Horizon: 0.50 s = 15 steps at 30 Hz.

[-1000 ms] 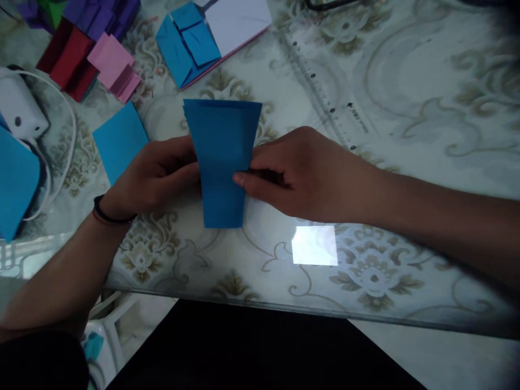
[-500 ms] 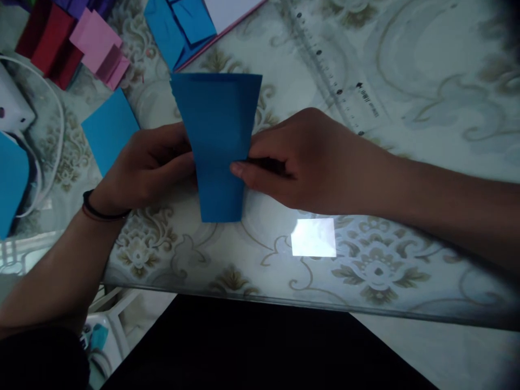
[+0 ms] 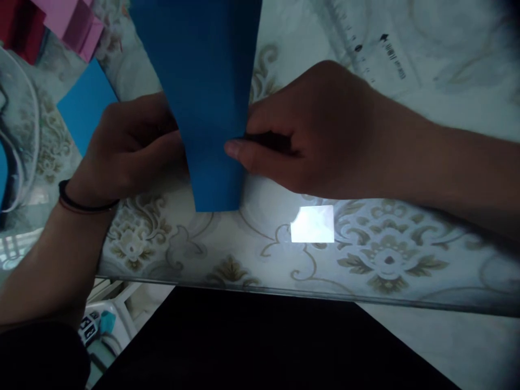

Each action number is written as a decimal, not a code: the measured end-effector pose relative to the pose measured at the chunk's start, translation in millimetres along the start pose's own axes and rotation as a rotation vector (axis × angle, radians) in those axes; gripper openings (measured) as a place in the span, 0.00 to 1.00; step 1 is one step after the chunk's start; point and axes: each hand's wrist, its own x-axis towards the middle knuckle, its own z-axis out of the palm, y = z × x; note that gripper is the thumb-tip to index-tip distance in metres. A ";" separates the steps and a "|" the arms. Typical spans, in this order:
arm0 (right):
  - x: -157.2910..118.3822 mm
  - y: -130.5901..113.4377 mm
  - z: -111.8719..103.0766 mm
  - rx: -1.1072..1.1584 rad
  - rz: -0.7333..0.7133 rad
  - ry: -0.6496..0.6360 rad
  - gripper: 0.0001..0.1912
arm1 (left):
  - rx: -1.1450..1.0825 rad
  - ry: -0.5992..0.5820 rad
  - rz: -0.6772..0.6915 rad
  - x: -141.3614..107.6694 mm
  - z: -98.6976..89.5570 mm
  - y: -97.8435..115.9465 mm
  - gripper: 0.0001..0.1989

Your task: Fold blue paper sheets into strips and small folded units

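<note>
A strip of folded blue paper stands up above the table between my two hands, its upper end rising out of the top of the view. My right hand pinches its right edge, thumb on the near face and the fingers behind. On the other side, my left hand is closed at the paper's left edge; its fingertips are hidden behind the sheet. A black band circles the left wrist. Just beyond the left hand lies a flat square of blue paper.
Pink folded paper and dark red folded paper lie at the upper left. A white cable curves along the left side. Past my right hand is a clear ruler. The table's front edge runs across below.
The blue paper appears larger and closer to the camera, its top now cut off by the frame. Both hands keep their hold, and the view has shifted slightly.
</note>
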 end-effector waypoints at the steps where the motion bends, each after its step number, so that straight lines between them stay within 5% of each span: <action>1: 0.4 -0.1 -0.1 0.006 -0.006 0.001 0.27 | -0.012 0.010 0.018 0.2 0.3 -0.5 0.09; 15: 3.7 1.4 -1.0 -0.090 -0.027 0.019 0.27 | -0.039 -0.009 0.073 2.7 1.7 -1.5 0.06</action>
